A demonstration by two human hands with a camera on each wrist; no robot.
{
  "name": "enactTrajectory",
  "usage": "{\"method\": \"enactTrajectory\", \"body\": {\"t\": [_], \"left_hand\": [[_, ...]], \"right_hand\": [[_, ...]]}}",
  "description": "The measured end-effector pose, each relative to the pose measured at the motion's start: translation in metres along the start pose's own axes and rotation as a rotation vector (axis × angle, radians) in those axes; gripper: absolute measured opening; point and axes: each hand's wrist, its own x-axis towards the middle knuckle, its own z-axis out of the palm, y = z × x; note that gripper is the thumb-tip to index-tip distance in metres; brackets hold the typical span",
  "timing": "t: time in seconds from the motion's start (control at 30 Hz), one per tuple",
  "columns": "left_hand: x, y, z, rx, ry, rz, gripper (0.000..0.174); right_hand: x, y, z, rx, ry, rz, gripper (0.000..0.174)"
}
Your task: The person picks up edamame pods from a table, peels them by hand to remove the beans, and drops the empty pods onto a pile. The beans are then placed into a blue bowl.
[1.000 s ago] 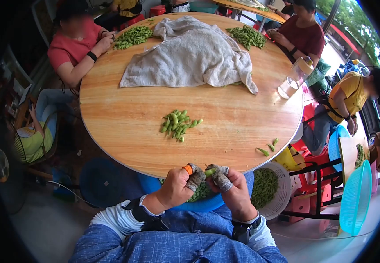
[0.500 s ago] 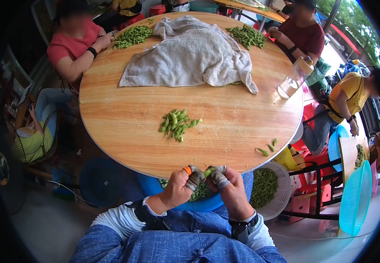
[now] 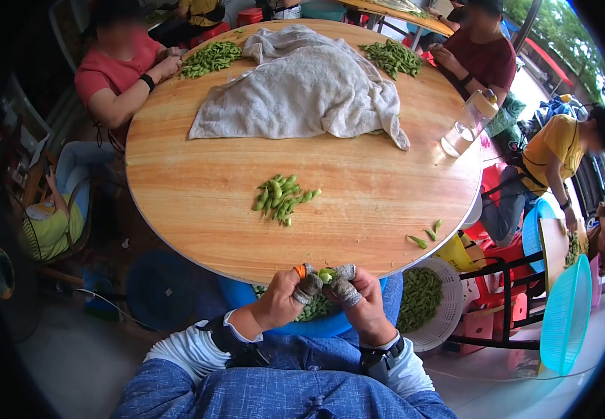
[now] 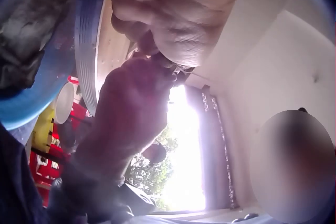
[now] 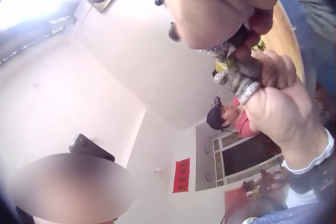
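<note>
At the table's near edge, my left hand and right hand meet fingertip to fingertip, pinching a green soybean pod between them. A pale bean shows at the pod. Grey knitted covers wrap some fingertips on both hands, and an orange band circles a left finger. In the right wrist view a bit of the pod shows between the covered fingertips; in the left wrist view the hands hide it. Below the hands sits a blue basin with green beans in it.
A small pile of pods and several loose pods lie on the round wooden table. A grey towel covers its far middle, near a plastic bottle. A white basket of pods stands at right.
The pod between my fingertips has turned and now shows a pale bean. My right fingers have shifted slightly around it. At right, a person in yellow has lowered a hand to a board.
</note>
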Motion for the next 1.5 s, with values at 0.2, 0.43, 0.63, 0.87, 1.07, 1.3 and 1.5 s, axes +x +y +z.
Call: {"method": "enactTrajectory", "body": {"t": [0.2, 0.43, 0.63, 0.87, 1.07, 1.3, 1.5], "left_hand": [[0.0, 0.001, -0.003, -0.961, -0.015, -0.717, 0.03], [0.014, 0.011, -0.009, -0.259, -0.14, -0.238, 0.018], [0.015, 0.018, -0.019, -0.164, -0.174, -0.212, 0.02], [0.001, 0.011, -0.006, -0.367, -0.242, -0.354, 0.016], [-0.007, 0.011, 0.003, -0.416, -0.378, -0.364, 0.023], [-0.021, -0.061, 0.008, 0.265, -0.91, -0.356, 0.021], [-0.037, -0.158, 0.043, 0.581, -1.138, 0.027, 0.031]], "right_hand": [[0.008, 0.011, -0.008, -0.048, -0.075, -0.066, 0.022], [0.014, -0.022, 0.009, -0.356, 0.014, 0.033, 0.018], [0.016, -0.038, 0.015, -0.427, -0.049, 0.087, 0.014], [0.001, -0.025, 0.003, -0.532, -0.043, 0.056, 0.011], [-0.016, -0.032, 0.0, -0.842, -0.088, -0.079, 0.015], [-0.071, -0.051, -0.077, -1.106, 0.386, 0.086, 0.017], [-0.111, -0.045, -0.121, -1.217, 0.665, 0.213, 0.025]]}}
